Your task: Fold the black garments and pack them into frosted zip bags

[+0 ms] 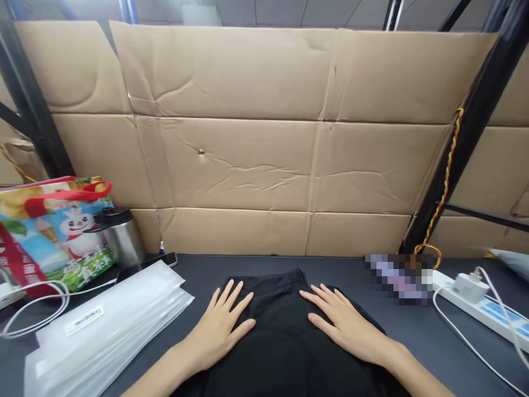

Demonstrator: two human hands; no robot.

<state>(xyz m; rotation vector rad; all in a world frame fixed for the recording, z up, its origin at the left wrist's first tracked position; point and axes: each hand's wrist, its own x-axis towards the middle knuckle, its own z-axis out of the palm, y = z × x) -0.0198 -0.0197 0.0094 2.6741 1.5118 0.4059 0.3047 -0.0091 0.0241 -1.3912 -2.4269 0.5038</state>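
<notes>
A piece of black cloth, perhaps a garment (276, 342), lies spread on the dark table in front of me, its lower part running out of view at the bottom edge. My left hand (223, 328) rests flat on its left side, fingers spread. On the right side of the cloth lies my right hand (345, 322), also flat with the fingers apart. Neither hand grips anything. Left of my left hand is a stack of translucent plastic bags (111, 325), the top one bearing a barcode label.
A colourful shopping bag (61, 237), a steel flask (124, 237) and a phone (169, 258) with a white cable stand at the left. At the right lies a white power strip (487, 309) with a charger (471, 286). A cardboard wall (256, 143) closes off the back.
</notes>
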